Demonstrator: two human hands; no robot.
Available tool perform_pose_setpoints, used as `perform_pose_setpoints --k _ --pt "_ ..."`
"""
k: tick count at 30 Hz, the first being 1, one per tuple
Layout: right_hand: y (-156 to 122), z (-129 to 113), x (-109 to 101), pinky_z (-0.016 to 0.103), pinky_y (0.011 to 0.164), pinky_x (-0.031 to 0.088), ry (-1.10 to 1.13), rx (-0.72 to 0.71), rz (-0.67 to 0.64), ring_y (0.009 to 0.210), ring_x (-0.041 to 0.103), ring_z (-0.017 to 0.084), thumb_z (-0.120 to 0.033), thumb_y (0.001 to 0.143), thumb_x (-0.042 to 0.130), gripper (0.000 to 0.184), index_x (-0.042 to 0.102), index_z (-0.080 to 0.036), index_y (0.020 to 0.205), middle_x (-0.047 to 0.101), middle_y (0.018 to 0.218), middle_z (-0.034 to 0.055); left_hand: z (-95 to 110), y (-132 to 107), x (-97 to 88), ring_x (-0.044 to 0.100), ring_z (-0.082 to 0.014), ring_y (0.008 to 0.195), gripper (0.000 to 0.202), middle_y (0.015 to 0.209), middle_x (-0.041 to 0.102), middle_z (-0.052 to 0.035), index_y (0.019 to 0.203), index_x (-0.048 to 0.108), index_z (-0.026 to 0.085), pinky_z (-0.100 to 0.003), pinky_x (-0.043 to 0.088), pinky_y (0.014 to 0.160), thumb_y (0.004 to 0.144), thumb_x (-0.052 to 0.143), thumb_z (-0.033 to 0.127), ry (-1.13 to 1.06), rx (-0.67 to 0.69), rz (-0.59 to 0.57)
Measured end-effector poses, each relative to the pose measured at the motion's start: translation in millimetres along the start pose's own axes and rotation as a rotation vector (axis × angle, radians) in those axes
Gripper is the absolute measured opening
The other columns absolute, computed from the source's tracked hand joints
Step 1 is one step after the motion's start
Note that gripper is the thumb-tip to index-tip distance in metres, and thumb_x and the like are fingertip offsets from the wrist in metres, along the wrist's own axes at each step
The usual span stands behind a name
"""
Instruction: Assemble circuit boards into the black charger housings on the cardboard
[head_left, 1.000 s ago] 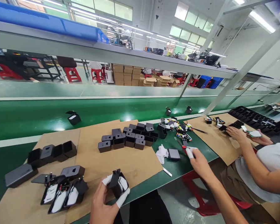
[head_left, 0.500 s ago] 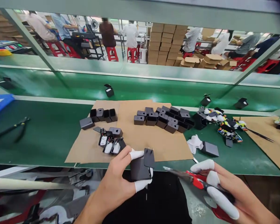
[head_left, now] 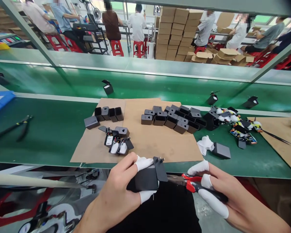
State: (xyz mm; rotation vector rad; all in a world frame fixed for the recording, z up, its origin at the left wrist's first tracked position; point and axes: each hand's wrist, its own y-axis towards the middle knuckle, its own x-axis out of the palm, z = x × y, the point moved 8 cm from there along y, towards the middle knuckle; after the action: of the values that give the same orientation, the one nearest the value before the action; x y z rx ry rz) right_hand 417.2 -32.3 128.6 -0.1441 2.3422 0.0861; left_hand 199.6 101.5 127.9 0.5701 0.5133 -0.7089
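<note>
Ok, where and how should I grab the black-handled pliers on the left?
Probably by their spread handles, coming from the near left: they fan out toward that side, while the tip points away. Your left hand is nearer but holds a dark case.

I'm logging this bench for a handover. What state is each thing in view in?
Held case, lid swung open
Left grip, closed around held case
Red pliers, nose at held case's open end, opening unclear
Right grip, closed around red pliers
Dark pliers, lying, handles apart
Three filled cases, open, white contents showing
White cloth, crumpled
Low cartons, flaps open
</note>
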Motion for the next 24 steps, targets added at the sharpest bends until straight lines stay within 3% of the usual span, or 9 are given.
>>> perform_pose_setpoints --k 3,7,12,14,16,19,21,24 --pt "2.8 1.7 -0.9 0.030 0.082 0.066 -0.006 0.034 -0.019 0.099 0.075 0.023 -0.022 0.108 0.059 0.019 0.074 -0.032 0.112 0.073 0.121 0.0104 0.4 1.7 3.3 0.061 -0.0166 0.085 0.049 0.101 0.059 -0.0027 0.134 0.070 0.025 -0.027 0.055 0.072 0.087 0.077 0.008 0.031 0.024 -0.043" --pt "4.0 4.4 -2.4 0.031 0.079 0.066 -0.003 0.045 -0.036 0.094 0.075 0.023 -0.026 0.107 0.062 0.013 0.074 -0.031 0.105 0.075 0.116 0.0092 0.7 2.2 6.2 0.061 -0.0178 0.088 0.057 0.104 0.060 -0.0032 0.138 0.067 0.026 -0.029 0.053 0.074 0.087 0.075 0.003 0.101 0.051 -0.091" --pt "6.1 19.0 -1.3 0.032 0.075 0.064 -0.061 0.132 -0.019 0.091 0.076 0.023 -0.035 0.106 0.066 0.017 0.067 -0.032 0.123 0.078 0.110 0.0056 0.7 5.4 8.4 0.060 -0.0178 0.088 0.049 0.104 0.059 -0.0033 0.131 0.065 0.022 -0.029 0.053 0.077 0.087 0.074 0.001 0.144 0.102 -0.098" --pt "13.6 23.7 4.2 0.033 0.070 0.062 -0.097 0.128 -0.054 0.085 0.075 0.024 -0.039 0.108 0.065 0.016 0.068 -0.033 0.122 0.078 0.102 0.0042 -5.4 8.3 12.7 0.058 -0.0186 0.088 0.044 0.102 0.058 -0.0031 0.127 0.065 0.021 -0.030 0.051 0.076 0.089 0.071 0.002 0.168 0.101 -0.122" --pt "24.5 28.1 11.0 0.033 0.066 0.058 -0.129 0.103 -0.094 0.074 0.073 0.023 -0.042 0.109 0.062 0.014 0.071 -0.031 0.111 0.076 0.090 0.0028 -13.2 12.6 20.1 0.058 -0.0200 0.089 0.040 0.103 0.058 -0.0035 0.125 0.064 0.021 -0.032 0.051 0.075 0.090 0.068 0.002 0.201 0.102 -0.167" --pt "40.1 38.1 19.3 0.034 0.063 0.052 -0.185 0.121 -0.133 0.066 0.067 0.021 -0.048 0.112 0.056 0.027 0.067 -0.028 0.098 0.072 0.084 0.0023 -25.5 20.9 34.4 0.062 -0.0256 0.102 0.037 0.111 0.062 -0.0072 0.122 0.060 0.020 -0.038 0.056 0.083 0.089 0.067 0.006 0.283 0.086 -0.225" --pt "47.0 43.6 24.6 0.036 0.064 0.050 -0.241 0.157 -0.174 0.069 0.067 0.023 -0.051 0.113 0.051 0.033 0.063 -0.026 0.096 0.071 0.088 0.0036 -33.0 26.0 46.0 0.063 -0.0302 0.106 0.034 0.112 0.064 -0.0097 0.115 0.059 0.019 -0.044 0.058 0.086 0.085 0.067 0.008 0.399 0.062 -0.253" --pt "52.3 43.7 32.0 0.037 0.070 0.048 -0.331 0.181 -0.254 0.079 0.071 0.027 -0.050 0.115 0.047 0.034 0.060 -0.023 0.100 0.070 0.096 0.0061 -40.8 30.8 63.1 0.064 -0.0308 0.097 0.032 0.104 0.066 -0.0091 0.104 0.058 0.020 -0.045 0.058 0.081 0.078 0.060 0.003 0.584 0.027 -0.278"
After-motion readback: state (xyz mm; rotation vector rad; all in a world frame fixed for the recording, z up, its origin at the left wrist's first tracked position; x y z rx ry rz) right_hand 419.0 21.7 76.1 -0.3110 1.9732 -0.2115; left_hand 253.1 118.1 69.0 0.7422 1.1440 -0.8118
